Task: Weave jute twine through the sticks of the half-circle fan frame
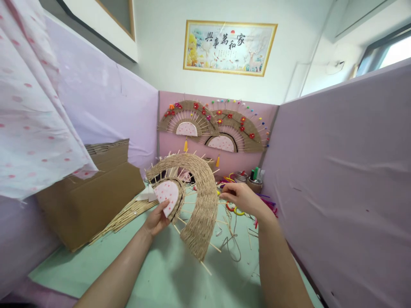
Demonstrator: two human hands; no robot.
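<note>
Fan (201, 201) clamped in left hand (156, 220) grip, right hand (242, 197) grip pinching its edge, under picture (229, 47) reading 家和萬事興.

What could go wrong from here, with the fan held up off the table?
1. The left hand grips the woven fan only at its pink centre; the wide band hangs free and could twist or sag.
2. The right hand pinches at the outer edge among thin sticks; a hard pull may snap one or loosen the weave.
3. Loose cord on the table could snag the stick ends.
</note>
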